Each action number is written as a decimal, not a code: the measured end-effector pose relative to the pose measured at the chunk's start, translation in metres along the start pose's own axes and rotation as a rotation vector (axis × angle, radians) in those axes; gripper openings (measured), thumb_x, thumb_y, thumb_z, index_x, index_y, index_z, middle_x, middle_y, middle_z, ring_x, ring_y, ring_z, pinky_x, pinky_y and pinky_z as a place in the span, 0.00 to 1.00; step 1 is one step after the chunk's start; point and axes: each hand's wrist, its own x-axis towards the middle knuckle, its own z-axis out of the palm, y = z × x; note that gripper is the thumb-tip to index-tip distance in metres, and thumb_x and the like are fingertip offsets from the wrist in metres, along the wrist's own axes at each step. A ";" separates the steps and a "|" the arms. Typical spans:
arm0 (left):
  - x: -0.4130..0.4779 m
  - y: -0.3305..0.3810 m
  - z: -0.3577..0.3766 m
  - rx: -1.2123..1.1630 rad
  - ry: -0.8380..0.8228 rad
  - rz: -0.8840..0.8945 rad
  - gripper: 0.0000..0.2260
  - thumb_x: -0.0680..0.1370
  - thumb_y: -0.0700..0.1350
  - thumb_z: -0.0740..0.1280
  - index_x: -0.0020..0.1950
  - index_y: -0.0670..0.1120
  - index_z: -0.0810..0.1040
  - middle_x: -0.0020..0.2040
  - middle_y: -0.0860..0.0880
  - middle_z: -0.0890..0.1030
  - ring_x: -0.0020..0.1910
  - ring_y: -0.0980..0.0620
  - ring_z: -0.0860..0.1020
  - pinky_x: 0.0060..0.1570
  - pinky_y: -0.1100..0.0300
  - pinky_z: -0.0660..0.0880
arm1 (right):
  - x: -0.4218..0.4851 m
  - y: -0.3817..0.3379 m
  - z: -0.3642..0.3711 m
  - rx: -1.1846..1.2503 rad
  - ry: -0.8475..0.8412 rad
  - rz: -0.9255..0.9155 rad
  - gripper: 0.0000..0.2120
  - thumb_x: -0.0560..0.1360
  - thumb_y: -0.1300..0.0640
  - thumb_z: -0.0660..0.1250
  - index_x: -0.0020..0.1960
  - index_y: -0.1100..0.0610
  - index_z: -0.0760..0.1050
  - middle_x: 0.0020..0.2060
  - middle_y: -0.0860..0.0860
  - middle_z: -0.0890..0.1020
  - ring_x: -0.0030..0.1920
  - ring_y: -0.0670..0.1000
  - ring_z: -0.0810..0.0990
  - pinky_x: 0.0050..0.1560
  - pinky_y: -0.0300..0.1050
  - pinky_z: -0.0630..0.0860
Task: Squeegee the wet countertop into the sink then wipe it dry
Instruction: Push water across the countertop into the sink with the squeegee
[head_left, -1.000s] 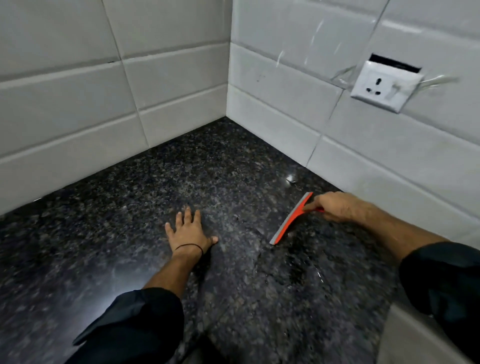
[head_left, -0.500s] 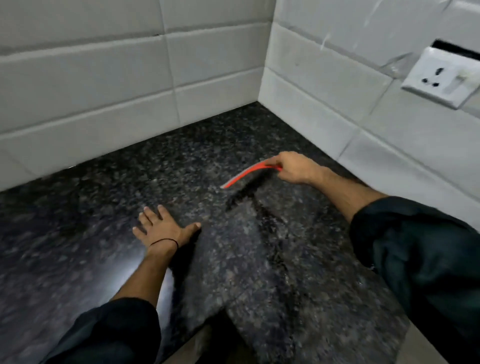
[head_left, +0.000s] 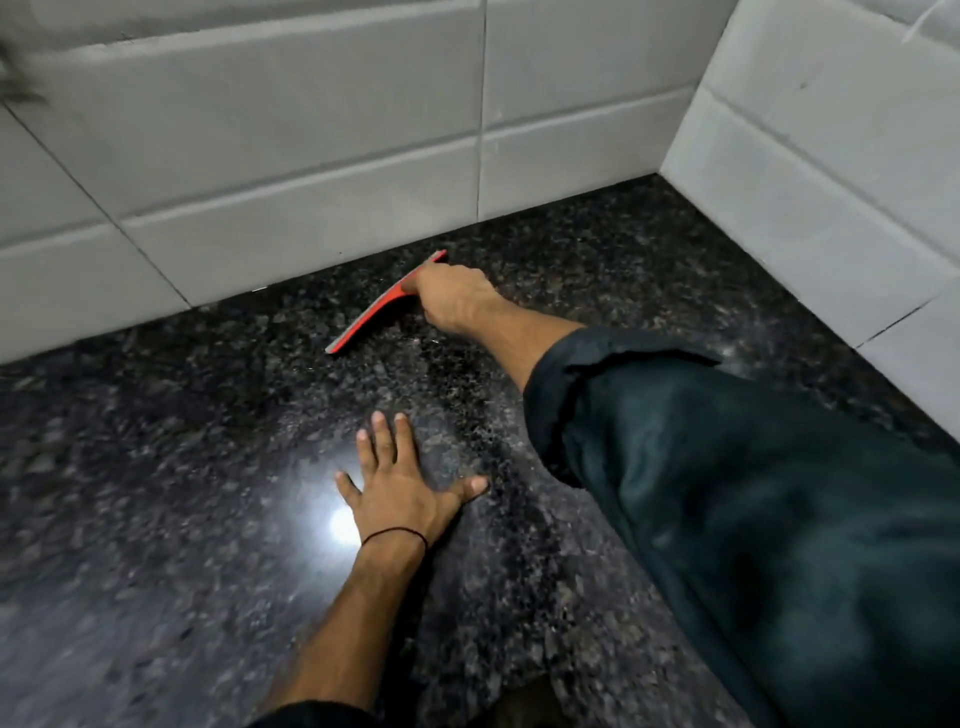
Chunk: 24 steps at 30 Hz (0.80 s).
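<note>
On my feed, the right hand (head_left: 457, 299) was curled around the handle of the red squeegee (head_left: 371, 319), gripping it with the knuckles up and hiding the handle itself. The squeegee lay aslant on the dark speckled tabletop (head_left: 182, 467). Its far tip was near the foot of the pale back wall tiles (head_left: 311, 156), and its near end pointed down and to the left. Its blade edge seemed to meet the stone, though I could not tell how firmly.

The left hand (head_left: 400, 493) was flat on the tabletop, palm down and fingers spread, holding nothing, nearer to me and well apart from the squeegee. A thin black band (head_left: 395, 535) circled its wrist, and a bright glare (head_left: 345, 525) shone on the stone just beside it. The dark sleeve (head_left: 753, 493) of the right arm filled the lower right, beneath the side wall (head_left: 831, 182).
</note>
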 end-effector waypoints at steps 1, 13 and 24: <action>0.000 0.000 -0.001 -0.001 0.004 0.001 0.58 0.61 0.80 0.59 0.80 0.51 0.40 0.80 0.51 0.37 0.79 0.47 0.38 0.74 0.35 0.43 | -0.001 0.001 0.000 -0.027 -0.007 -0.002 0.22 0.78 0.62 0.58 0.69 0.48 0.73 0.62 0.57 0.79 0.61 0.61 0.79 0.60 0.53 0.75; -0.023 0.003 -0.002 -0.064 0.073 0.056 0.50 0.69 0.73 0.64 0.81 0.48 0.49 0.81 0.48 0.46 0.80 0.47 0.46 0.74 0.38 0.44 | -0.205 0.152 -0.010 -0.206 -0.258 0.186 0.20 0.78 0.50 0.62 0.69 0.37 0.71 0.65 0.53 0.77 0.63 0.58 0.78 0.59 0.50 0.73; -0.101 0.066 0.040 -0.082 -0.038 0.341 0.31 0.79 0.58 0.62 0.79 0.49 0.58 0.81 0.49 0.50 0.80 0.46 0.48 0.75 0.39 0.46 | -0.390 0.260 0.022 -0.175 -0.263 0.374 0.21 0.74 0.40 0.55 0.67 0.29 0.67 0.62 0.48 0.79 0.61 0.56 0.79 0.58 0.51 0.77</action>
